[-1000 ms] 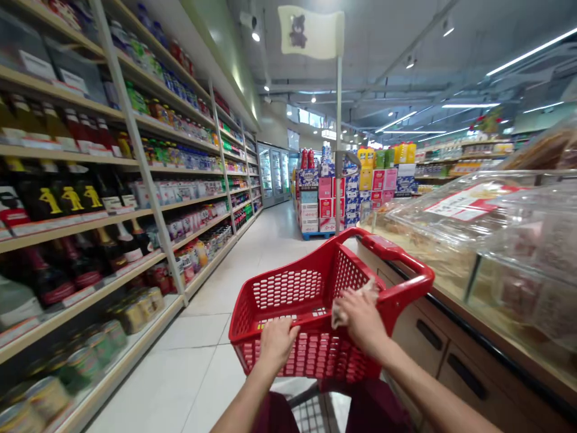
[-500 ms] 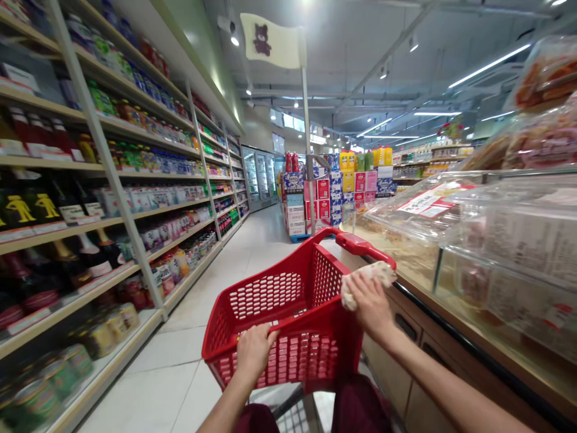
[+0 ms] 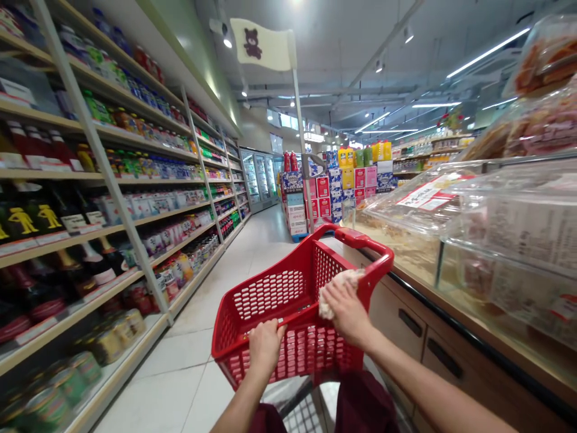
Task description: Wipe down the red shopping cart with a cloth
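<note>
wore dark maroon trousers (image 3: 366, 404), plain and matte, rounded in outline and darker in the shaded parts. went bare along both forearms (image 3: 424, 371), smooth and narrowing toward the wrists (image 3: 367, 337). showed a bare left hand (image 3: 265, 344) and a bare right hand (image 3: 346, 308), both with slender fingers (image 3: 269, 329).

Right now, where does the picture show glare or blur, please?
Head view, right: glare streaks the clear plastic food pack with a red-and-white label; head view, lower left: the round green cans look blurred and stretched; head view, centre: the red perforated plastic cart basket, left hand, right hand and pale crumpled cloth look fairly clear.
</note>
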### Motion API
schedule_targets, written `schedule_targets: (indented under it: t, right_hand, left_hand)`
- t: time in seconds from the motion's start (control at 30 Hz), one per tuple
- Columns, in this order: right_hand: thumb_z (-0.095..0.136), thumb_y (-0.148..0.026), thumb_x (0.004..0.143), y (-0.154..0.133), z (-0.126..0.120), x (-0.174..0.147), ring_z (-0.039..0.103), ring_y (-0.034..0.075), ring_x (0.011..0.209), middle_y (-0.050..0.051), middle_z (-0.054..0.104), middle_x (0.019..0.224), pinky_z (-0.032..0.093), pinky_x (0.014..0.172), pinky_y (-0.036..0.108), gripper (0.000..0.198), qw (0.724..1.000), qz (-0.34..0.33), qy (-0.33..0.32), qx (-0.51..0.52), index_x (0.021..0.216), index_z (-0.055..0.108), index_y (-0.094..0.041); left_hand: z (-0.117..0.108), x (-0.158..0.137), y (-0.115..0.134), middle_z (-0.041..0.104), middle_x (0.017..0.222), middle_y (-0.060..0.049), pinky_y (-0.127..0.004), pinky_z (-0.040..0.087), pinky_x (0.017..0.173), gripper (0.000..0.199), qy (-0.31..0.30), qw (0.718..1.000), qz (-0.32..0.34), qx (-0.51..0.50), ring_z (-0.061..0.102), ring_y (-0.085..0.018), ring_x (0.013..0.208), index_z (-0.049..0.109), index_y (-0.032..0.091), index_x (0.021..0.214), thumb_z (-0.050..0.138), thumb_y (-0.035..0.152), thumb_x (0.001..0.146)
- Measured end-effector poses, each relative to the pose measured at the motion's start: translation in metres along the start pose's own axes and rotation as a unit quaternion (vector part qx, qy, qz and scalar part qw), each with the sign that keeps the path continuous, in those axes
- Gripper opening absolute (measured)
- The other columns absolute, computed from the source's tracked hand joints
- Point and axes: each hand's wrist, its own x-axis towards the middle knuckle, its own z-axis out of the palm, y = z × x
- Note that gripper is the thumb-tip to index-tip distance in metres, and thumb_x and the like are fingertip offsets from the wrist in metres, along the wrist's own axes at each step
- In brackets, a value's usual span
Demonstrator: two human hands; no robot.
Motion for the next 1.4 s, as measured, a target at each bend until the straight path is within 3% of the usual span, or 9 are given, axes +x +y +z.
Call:
schedule_targets:
  t: [0.1,0.3,0.5,0.7,0.9,1.03,1.23,1.33,1.4]
  right_hand:
    - [0.043,-0.031,0.079,-0.012,0.004,0.001,0.034,0.022,0.121,0.004,0.047,0.127,0.017,0.102,0.041,0.046,0.997,-0.063,-0.023,0.031,0.124,0.045,-0.021]
    - [0.042,-0.026,0.081,0.016,-0.008,0.000,0.031,0.027,0.122,0.007,0.046,0.128,0.015,0.101,0.047,0.043,0.998,0.053,0.035,-0.023,0.123,0.046,-0.021]
    - [0.037,-0.019,0.081,-0.002,0.005,0.001,0.039,0.021,0.117,0.003,0.054,0.120,0.019,0.100,0.041,0.040,0.997,-0.073,0.009,0.013,0.118,0.051,-0.027]
    - [0.040,-0.021,0.081,0.026,-0.010,0.002,0.033,0.029,0.120,0.009,0.050,0.121,0.016,0.100,0.050,0.039,0.998,0.048,0.041,-0.019,0.119,0.050,-0.021]
    - [0.041,-0.021,0.082,-0.006,0.002,0.000,0.038,0.022,0.117,0.002,0.052,0.121,0.014,0.103,0.043,0.038,0.998,-0.068,0.002,0.016,0.118,0.049,-0.029]
    - [0.041,-0.016,0.081,0.026,-0.018,0.001,0.039,0.024,0.115,0.002,0.054,0.120,0.013,0.102,0.046,0.037,1.000,0.021,0.020,-0.009,0.114,0.054,-0.027]
    - [0.045,-0.023,0.075,-0.019,0.001,0.006,0.035,0.024,0.120,0.009,0.047,0.126,0.018,0.102,0.041,0.046,0.998,0.015,-0.013,0.068,0.121,0.048,-0.014]
    - [0.045,-0.018,0.067,-0.030,0.006,0.007,0.030,0.022,0.123,0.012,0.040,0.132,0.023,0.101,0.040,0.058,0.992,-0.050,-0.038,0.113,0.125,0.041,-0.009]
    - [0.042,-0.013,0.064,-0.018,0.001,0.006,0.029,0.022,0.124,0.013,0.038,0.133,0.023,0.100,0.042,0.059,0.994,-0.053,-0.023,0.097,0.123,0.043,-0.010]
  left_hand:
    - [0.000,-0.002,-0.004,0.064,0.088,-0.001,-0.028,0.033,0.071,0.027,0.006,1.000,0.016,0.005,0.055,-0.016,0.086,0.056,0.022,0.083,0.032,0.034,0.084]
    - [0.003,-0.003,-0.011,0.063,0.086,-0.002,-0.029,0.033,0.071,0.027,0.007,1.000,0.005,0.006,0.055,-0.017,0.085,0.054,0.022,0.082,0.031,0.034,0.085]
    - [-0.001,-0.002,-0.007,0.064,0.084,0.000,-0.027,0.031,0.068,0.026,-0.004,1.000,0.012,-0.004,0.055,-0.015,0.083,0.054,0.022,0.078,0.032,0.034,0.085]
    - [-0.001,0.000,-0.009,0.063,0.086,-0.001,-0.027,0.029,0.070,0.027,-0.017,1.000,0.015,-0.018,0.053,-0.015,0.086,0.054,0.021,0.076,0.031,0.032,0.085]
    - [-0.004,-0.001,-0.014,0.064,0.083,-0.001,-0.026,0.030,0.068,0.026,-0.027,0.999,0.016,-0.039,0.054,-0.014,0.082,0.053,0.021,0.074,0.032,0.031,0.084]
    - [-0.006,-0.001,-0.018,0.064,0.084,-0.002,-0.028,0.033,0.072,0.026,-0.033,0.997,0.010,-0.069,0.055,-0.016,0.084,0.056,0.020,0.075,0.033,0.029,0.082]
    - [-0.026,0.018,0.035,0.042,0.131,-0.008,-0.029,0.027,0.096,0.047,0.034,0.960,0.060,-0.270,0.036,-0.016,0.120,0.037,0.015,0.123,0.039,0.022,0.077]
    - [-0.027,0.028,0.076,0.049,0.125,-0.007,-0.025,0.035,0.089,0.049,-0.004,0.914,0.132,-0.384,0.046,-0.015,0.111,0.030,0.016,0.129,0.030,0.035,0.084]
    - [-0.022,0.032,0.096,0.057,0.115,-0.006,-0.027,0.039,0.084,0.050,-0.003,0.938,0.129,-0.323,0.052,-0.016,0.103,0.030,0.018,0.129,0.028,0.041,0.085]
